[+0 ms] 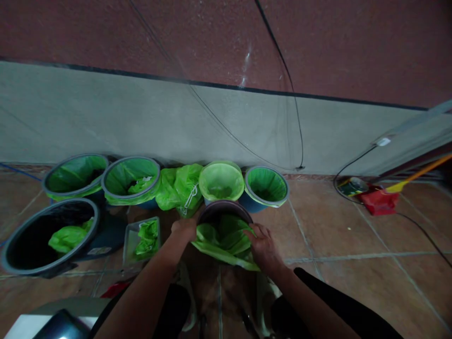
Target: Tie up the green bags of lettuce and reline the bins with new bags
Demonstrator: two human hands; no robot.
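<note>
Between my two hands stands a dark round bin (216,208) with a green plastic bag (226,238) spread inside it. The bag's near edge hangs over the front rim, while the dark rim shows bare at the back. My left hand (184,231) is closed on the bag's edge at the left side of the rim. On the right side, my right hand (262,245) pinches the bag's edge, fingers over the rim.
Bins lined with green bags, such as the right one (263,205), stand along the wall. A tied green bag (180,186) sits among them. Left are a big dark bin (93,230) and a clear tub (127,245). A red dustpan (380,201) lies right.
</note>
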